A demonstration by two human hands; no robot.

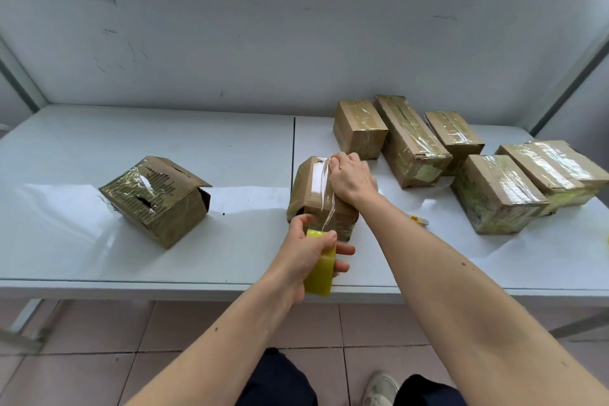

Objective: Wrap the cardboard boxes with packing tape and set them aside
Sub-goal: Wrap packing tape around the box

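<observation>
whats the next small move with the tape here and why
Probably pull the tape roll down over the near face of the box. The left hand grips the roll, a strip runs taut to the top, and the right hand presses its end there.

No readable text, labels, brands or numbers anywhere; the greenish patch on the long taped box (pixel 427 172) is too blurred to make out any print.

White table (pixel 131 148), taped cardboard boxes (pixel 412 142)
</observation>
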